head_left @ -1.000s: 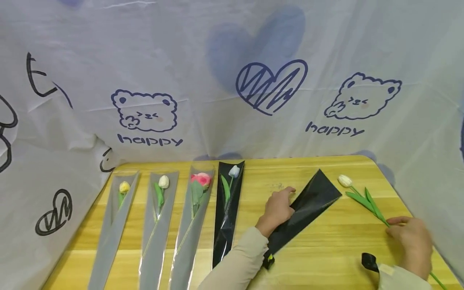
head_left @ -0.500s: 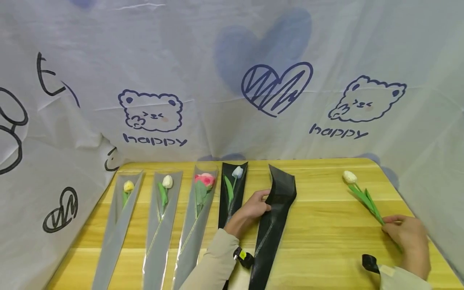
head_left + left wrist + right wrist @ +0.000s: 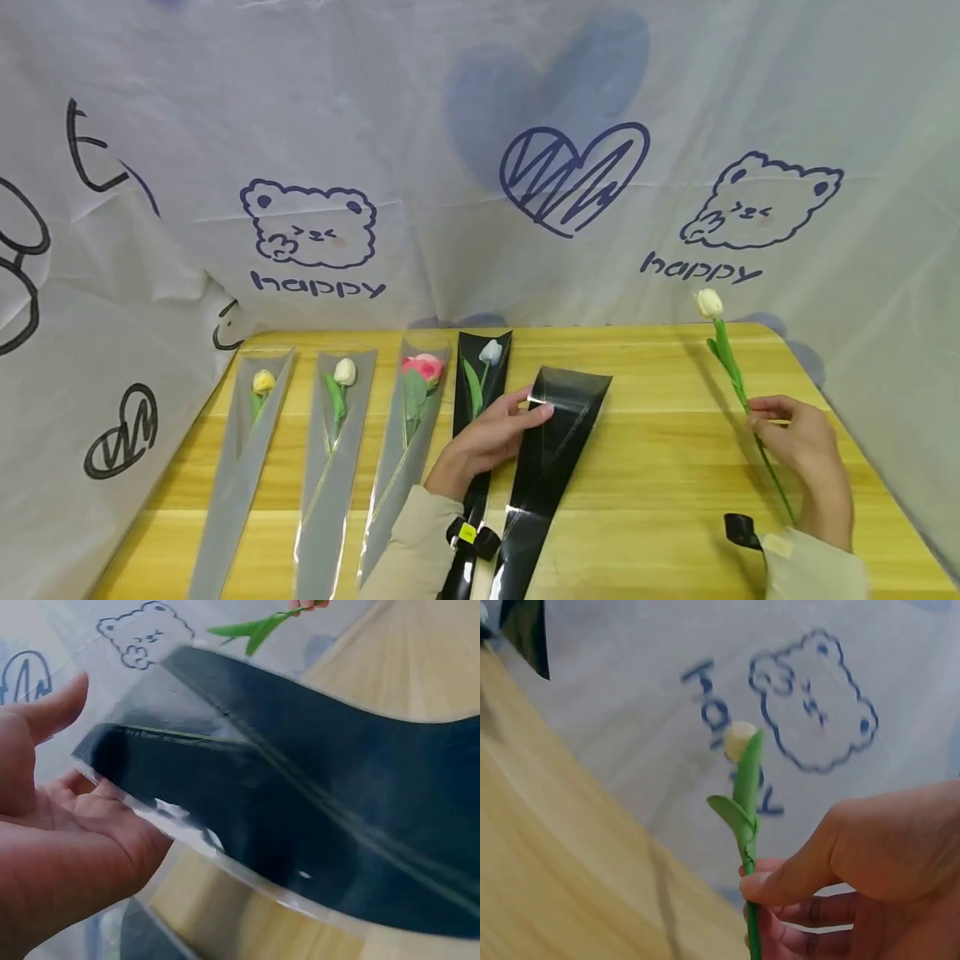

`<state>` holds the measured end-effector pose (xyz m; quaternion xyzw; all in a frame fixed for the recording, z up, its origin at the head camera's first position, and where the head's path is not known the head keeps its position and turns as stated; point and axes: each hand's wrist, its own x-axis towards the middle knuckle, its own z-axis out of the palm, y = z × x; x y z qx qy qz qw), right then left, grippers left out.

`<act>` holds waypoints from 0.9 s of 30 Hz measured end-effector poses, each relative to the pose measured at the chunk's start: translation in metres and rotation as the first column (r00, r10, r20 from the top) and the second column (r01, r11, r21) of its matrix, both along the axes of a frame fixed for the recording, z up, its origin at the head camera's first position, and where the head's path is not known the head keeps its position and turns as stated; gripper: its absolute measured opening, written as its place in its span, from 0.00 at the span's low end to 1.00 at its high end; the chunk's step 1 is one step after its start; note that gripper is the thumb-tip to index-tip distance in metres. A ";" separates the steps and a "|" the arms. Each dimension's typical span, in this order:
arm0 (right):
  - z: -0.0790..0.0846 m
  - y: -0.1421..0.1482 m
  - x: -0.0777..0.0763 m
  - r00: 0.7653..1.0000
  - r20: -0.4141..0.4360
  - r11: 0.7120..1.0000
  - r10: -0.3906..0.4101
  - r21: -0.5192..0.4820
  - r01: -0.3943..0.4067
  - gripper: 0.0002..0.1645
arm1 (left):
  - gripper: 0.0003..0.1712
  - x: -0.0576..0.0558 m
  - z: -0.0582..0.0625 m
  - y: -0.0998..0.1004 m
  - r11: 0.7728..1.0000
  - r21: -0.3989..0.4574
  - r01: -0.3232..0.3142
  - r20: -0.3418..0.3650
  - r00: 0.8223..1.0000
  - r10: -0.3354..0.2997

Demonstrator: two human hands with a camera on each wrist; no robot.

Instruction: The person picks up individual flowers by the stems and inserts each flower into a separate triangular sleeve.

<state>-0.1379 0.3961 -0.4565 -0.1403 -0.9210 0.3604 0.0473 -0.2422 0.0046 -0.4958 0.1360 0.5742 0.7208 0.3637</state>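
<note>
A black flower sleeve with a clear front (image 3: 555, 454) is raised and tilted over the table. My left hand (image 3: 486, 435) holds its left edge near the wide mouth, fingers partly hidden behind the film. In the left wrist view the thumb (image 3: 56, 712) stands apart from the film. To the right, my right hand (image 3: 806, 454) pinches the green stem of a white tulip (image 3: 708, 304) between thumb and fingers. The tulip is raised nearly upright above the table, bloom at the top. In the right wrist view its leaves (image 3: 748, 780) sit just above the pinch.
Left of my left hand lie a black sleeve with a pale blue tulip (image 3: 491, 352) and grey sleeves with a pink flower (image 3: 423, 367), a white tulip (image 3: 345, 372) and a yellow tulip (image 3: 263, 382). A printed cloth (image 3: 442, 250) hangs behind the wooden table (image 3: 660, 517).
My left hand has swung the black sleeve from a rightward slant to the left and tipped its mouth up. My right hand has lifted the white tulip from the table and turned it more upright.
</note>
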 end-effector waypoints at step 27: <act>0.031 -0.101 -0.050 0.877 -0.346 0.506 -0.333 -0.851 -0.143 0.10 | 0.04 -0.006 0.011 -0.039 0.981 0.052 -0.186 -0.119 0.974 0.191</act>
